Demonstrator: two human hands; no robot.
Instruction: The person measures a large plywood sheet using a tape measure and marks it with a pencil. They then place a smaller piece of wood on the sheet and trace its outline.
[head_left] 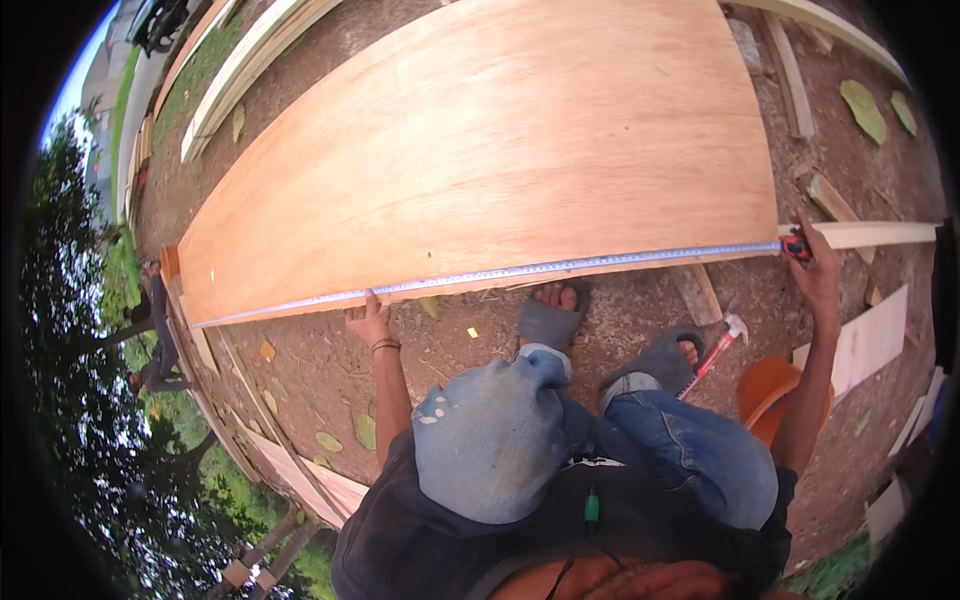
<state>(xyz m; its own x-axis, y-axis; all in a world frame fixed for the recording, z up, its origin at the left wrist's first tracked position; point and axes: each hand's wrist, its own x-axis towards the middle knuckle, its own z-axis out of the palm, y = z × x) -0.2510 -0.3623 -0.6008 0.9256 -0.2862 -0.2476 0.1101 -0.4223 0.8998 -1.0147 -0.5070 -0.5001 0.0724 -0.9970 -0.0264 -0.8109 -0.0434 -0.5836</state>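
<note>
A large plywood sheet [500, 140] lies flat in front of me. Along its near edge runs the pale tape blade [540, 268], drawn out from the left corner to the right end. My left hand [372, 325] is at the near edge, left of the middle, with a finger on the blade and the other fingers bent by the edge. At the right end, my right hand [818, 268] is closed around the red and black tape measure case [794, 246], just beyond the sheet's corner.
A red-handled hammer [715, 352] stands by my right sandalled foot [660, 358]. Behind my right forearm sits an orange rounded object [765, 395], partly hidden. Timber offcuts [790, 75] and a plywood piece [868, 340] lie right. Long boards [250, 75] lie far left; people [160, 330] are beyond.
</note>
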